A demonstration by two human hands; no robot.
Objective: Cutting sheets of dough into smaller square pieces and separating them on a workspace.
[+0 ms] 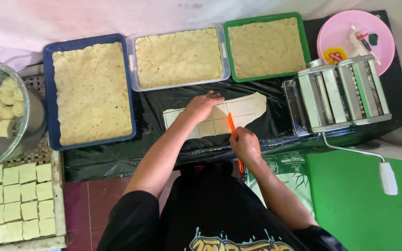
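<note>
A low table covered with glossy black plastic sheeting (pixel 164 153) is seen over maroon floor tiles (pixel 89 200) and a green mat (pixel 364 209). A thin pale dough sheet scored into squares (pixel 243 109) is pressed flat under the spread left hand (pixel 203 106). A slim orange plastic cutter (pixel 232 126) is pinched in the right hand (pixel 245 145), its tip on the dough. A printed white-and-green plastic bag (pixel 287 169) is hung at the table's front edge, right of the person.
</note>
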